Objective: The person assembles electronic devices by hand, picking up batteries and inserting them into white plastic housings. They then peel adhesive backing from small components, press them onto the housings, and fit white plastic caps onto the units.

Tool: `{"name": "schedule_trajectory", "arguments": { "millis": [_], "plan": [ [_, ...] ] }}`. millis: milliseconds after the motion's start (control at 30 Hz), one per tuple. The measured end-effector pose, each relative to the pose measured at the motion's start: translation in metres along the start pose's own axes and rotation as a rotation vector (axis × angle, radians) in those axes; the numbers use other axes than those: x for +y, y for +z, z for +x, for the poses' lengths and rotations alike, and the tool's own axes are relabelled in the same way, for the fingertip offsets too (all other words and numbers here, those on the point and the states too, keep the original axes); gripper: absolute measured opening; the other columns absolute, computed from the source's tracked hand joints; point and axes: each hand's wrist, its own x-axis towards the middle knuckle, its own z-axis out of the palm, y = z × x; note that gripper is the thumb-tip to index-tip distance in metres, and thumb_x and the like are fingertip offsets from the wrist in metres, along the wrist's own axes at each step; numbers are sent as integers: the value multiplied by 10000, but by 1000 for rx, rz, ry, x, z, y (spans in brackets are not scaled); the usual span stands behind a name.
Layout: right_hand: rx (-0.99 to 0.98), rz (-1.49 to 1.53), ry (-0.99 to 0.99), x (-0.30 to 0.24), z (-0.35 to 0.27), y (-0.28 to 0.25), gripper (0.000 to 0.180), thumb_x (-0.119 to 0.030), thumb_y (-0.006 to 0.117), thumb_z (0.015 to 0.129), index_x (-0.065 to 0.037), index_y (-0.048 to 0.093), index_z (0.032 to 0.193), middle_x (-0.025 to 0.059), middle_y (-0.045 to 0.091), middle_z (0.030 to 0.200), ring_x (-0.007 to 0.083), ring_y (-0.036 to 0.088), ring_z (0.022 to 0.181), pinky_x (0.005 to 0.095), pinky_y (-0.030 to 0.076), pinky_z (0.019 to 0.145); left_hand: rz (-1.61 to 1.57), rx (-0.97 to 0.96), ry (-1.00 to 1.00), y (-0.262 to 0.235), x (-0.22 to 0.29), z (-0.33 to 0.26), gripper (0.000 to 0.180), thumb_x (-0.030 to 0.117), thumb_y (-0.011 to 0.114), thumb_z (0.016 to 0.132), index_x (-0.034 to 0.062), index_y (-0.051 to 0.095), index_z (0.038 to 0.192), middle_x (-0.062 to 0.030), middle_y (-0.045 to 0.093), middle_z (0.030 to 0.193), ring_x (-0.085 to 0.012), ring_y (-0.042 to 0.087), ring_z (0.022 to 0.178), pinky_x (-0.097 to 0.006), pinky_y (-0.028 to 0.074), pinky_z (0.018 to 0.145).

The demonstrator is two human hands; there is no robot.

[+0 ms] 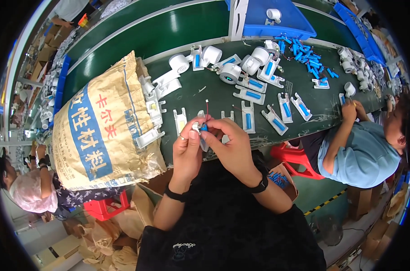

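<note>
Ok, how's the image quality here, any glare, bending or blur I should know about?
Head view: strong fisheye bending, so the dark green workbench edges curve and black corners frame the picture; overhead lights leave bright glare streaks on the glossy green conveyor belt; the left hand and right hand at centre are fairly sharp, the rim softer.

The dark green surface runs across the view, bending with the lens. At its left end lies a large tan woven sack with a blue band, white plastic housings spilling from its mouth. White flat brackets holding blue cells lie scattered over the middle, among round white housings. Farther right sits a heap of loose blue cells. A blue tray rests at the far edge.
</note>
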Motion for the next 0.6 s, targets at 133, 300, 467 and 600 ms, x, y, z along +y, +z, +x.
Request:
{"name": "schedule_trajectory", "arguments": {
  "millis": [133, 300, 467, 600],
  "plan": [
    [79, -30, -80, 6, -3, 11, 253, -31, 762, 881, -3, 672, 1115, 93, 660, 930, 170, 638, 759, 282, 515, 673, -49, 48, 19, 8, -6, 1, 391, 295, 471, 1112, 23, 542, 1384, -138, 587, 1379, -248, 572, 1236, -450, 501, 1055],
    [188, -185, -219, 19, -2, 20, 217, -36, 714, 892, 12, 651, 1094, 140, 672, 985, 316, 664, 843, 377, 548, 707, -252, 201, 20, 20, -19, -1, 339, 273, 473, 1113, 54, 551, 1360, -153, 587, 1382, -252, 592, 1210, -439, 498, 1050],
    [191, -112, -177, 20, -1, 22, 232, -39, 701, 910, 14, 636, 1126, 150, 662, 1009, 312, 656, 862, 366, 545, 721, -337, 296, 38, 23, -14, 8, 336, 274, 469, 1114, 63, 529, 1368, -150, 592, 1377, -250, 616, 1183, -417, 524, 1020],
    [202, 130, -51, 29, 0, 25, 216, -61, 667, 995, 11, 614, 1191, 81, 630, 1049, 130, 635, 863, 273, 539, 737, -234, 262, 39, 15, -14, 15, 360, 296, 472, 1111, 68, 511, 1388, -159, 581, 1395, -251, 601, 1224, -443, 529, 1027]
  ]
}}
